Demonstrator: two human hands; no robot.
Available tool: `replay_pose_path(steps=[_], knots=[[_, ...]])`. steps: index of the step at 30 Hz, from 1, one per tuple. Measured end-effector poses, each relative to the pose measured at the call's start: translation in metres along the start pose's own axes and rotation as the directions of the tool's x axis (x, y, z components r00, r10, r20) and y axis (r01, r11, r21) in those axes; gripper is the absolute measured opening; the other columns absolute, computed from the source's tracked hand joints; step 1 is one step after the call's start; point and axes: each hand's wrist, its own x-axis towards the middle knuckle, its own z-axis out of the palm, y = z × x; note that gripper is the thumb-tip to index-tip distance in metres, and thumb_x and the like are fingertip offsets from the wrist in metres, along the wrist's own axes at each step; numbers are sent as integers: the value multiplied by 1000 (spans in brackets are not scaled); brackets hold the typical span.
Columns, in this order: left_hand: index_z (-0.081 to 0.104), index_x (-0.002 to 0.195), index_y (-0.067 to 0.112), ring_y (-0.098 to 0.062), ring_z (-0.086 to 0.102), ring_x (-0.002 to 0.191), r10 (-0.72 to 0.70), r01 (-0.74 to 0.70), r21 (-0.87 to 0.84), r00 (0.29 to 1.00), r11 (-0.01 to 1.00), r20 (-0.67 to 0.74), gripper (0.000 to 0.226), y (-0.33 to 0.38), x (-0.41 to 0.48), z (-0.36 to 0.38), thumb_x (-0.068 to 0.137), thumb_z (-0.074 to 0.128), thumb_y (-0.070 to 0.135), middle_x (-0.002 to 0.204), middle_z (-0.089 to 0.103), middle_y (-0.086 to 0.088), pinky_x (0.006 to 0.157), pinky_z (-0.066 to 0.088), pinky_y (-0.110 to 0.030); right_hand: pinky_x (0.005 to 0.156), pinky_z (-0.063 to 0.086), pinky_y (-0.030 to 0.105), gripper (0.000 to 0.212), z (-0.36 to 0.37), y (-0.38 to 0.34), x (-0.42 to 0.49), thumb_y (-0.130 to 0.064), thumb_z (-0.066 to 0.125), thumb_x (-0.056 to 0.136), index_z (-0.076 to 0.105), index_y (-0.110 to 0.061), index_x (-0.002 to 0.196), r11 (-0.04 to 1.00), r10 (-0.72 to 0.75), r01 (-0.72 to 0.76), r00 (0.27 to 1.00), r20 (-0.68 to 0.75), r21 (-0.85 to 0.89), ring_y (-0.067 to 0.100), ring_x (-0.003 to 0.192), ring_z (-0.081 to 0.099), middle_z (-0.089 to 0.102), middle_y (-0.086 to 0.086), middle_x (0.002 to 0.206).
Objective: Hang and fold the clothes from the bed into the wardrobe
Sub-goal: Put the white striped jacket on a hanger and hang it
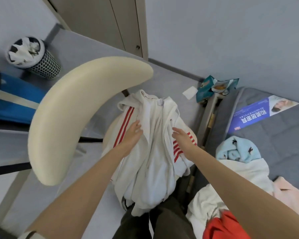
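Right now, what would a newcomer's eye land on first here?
A white garment with red stripes lies heaped on the chair seat at centre, with the left hand and right hand on it, fingers straight. The chair's big cream back curves across the left. More clothes, blue, white, pink and red, sit on the bed at right.

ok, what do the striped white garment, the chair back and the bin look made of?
White garment: soft knit fabric, likely cotton jersey; matte, folds limply. Chair back: smooth cream plastic or padded leatherette, slight sheen; cannot tell which. Bin: probably perforated metal, dark wall with regular holes, lined with a thin plastic bag.
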Motion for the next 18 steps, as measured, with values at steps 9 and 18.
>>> replay_pose_path(steps=[9, 18], knots=[[28, 148, 19, -22, 36, 132, -88, 80, 282, 996, 956, 18, 55, -143, 4, 2, 98, 48, 13, 147, 35, -5, 107, 30, -26, 110, 30, 40, 61, 37, 117, 25, -18, 51, 95, 21, -13, 149, 959, 25, -55, 994, -110, -278, 27, 134, 35, 32, 6, 149], [44, 120, 18, -21, 42, 107, 192, -20, 888, 978, 459, -77, 40, -233, -21, -1, 86, 61, 30, 119, 43, -4, 80, 45, -31, 51, 38, 28, 22, 62, 192, 4, -23, 43, 99, 32, -10, 114, 855, -139, -35, 946, -294, -517, 15, 65, 50, 55, 7, 89]])
